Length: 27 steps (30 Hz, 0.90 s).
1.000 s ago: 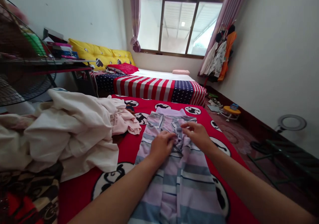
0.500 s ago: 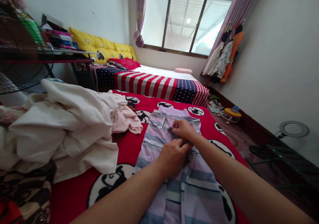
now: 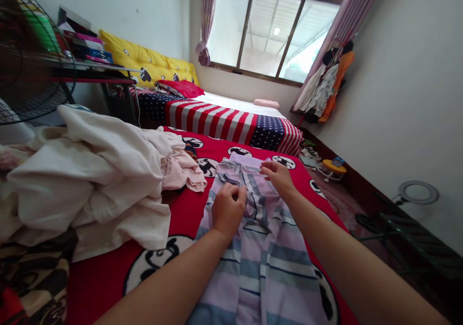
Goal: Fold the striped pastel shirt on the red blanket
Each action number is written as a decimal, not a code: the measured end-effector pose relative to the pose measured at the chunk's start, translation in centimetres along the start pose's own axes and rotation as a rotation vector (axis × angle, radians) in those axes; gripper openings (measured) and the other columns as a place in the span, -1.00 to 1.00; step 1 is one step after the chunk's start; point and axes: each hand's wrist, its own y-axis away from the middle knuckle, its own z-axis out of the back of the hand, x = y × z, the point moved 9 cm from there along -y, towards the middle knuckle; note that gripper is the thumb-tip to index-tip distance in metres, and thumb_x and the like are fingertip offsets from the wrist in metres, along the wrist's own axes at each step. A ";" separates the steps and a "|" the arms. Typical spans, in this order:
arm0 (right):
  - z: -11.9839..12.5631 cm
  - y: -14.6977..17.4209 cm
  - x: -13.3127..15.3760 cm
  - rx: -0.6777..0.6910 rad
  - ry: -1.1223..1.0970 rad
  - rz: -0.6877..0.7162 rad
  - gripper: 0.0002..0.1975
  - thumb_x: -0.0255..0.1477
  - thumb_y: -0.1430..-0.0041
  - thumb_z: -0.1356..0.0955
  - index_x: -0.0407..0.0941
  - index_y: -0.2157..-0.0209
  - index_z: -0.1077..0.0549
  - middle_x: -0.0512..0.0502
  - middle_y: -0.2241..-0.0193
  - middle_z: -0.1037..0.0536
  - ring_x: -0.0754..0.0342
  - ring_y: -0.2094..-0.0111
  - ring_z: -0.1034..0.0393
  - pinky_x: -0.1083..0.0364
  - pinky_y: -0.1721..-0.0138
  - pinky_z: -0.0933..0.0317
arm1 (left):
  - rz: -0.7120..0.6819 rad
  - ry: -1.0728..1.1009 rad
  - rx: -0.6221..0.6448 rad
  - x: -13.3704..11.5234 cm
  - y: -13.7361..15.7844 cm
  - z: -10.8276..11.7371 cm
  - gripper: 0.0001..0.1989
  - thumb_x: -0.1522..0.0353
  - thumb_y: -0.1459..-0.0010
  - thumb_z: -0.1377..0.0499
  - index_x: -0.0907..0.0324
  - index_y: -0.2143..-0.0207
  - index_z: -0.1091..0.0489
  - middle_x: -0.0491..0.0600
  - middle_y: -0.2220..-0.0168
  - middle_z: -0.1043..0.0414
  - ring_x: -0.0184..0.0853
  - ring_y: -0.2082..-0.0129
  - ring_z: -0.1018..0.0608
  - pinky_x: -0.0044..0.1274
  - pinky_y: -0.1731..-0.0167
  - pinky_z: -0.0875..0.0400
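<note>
Striped lilac and grey trousers [image 3: 289, 267] lie spread out, with a plain lilac waistband [image 3: 249, 160] at the far end. Over their upper left side is my left hand [image 3: 228, 208], its fingers curled closed; a dark strip of cloth shows just beyond the knuckles, and what the fingers hold, if anything, is hidden. My right hand [image 3: 278, 176] hovers at the upper right of the trousers, near the waistband, with its fingers stretched out and apart. Between the hands the cloth at the front is wrinkled.
The red bedspread [image 3: 181, 219] lies under the trousers. At left are a heap of cream cloth [image 3: 119, 185], a pink garment [image 3: 183, 170] and a fan [image 3: 32, 60]. Another bed [image 3: 213, 120] stands beyond; a ring light [image 3: 418, 192] and yellow stool [image 3: 333, 167] are at right.
My hands have parted from the middle of the trousers. The left moved leftward, while the right shifted slightly right and away and its fingers spread.
</note>
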 end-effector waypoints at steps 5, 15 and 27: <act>4.3 -1.6 -4.5 -0.121 0.318 -0.120 -0.74 -0.45 -0.01 -0.33 -0.18 0.22 -0.53 -0.17 0.36 -0.58 -0.03 0.27 -0.48 0.07 0.24 -0.28 | -0.144 -0.160 -0.007 -1.6 0.4 0.0 -0.85 0.48 0.03 -0.22 0.11 0.36 -0.48 -0.02 0.21 -0.40 -0.19 0.12 -0.37 -0.37 0.06 -0.25; 6.4 -1.2 -7.9 -0.114 0.644 -0.206 -0.77 -0.46 0.00 -0.31 -0.15 0.32 -0.57 -0.24 0.28 -0.60 -0.12 0.18 -0.46 0.07 0.23 -0.23 | -0.078 -0.123 0.090 -0.2 0.1 -0.9 -0.82 0.54 -0.05 -0.13 0.14 0.36 -0.48 -0.02 0.25 -0.40 -0.26 0.17 -0.44 -0.44 0.11 -0.32; 2.4 6.5 1.3 -0.025 0.463 0.219 -0.85 -0.35 -0.14 -0.30 -0.08 0.33 -0.48 -0.04 0.38 -0.55 0.09 0.38 -0.40 0.15 0.34 -0.18 | 0.031 -0.082 0.003 1.7 -0.7 0.1 -0.65 0.68 0.03 -0.02 0.18 0.37 -0.50 0.01 0.23 -0.36 -0.28 0.15 -0.47 -0.49 0.07 -0.34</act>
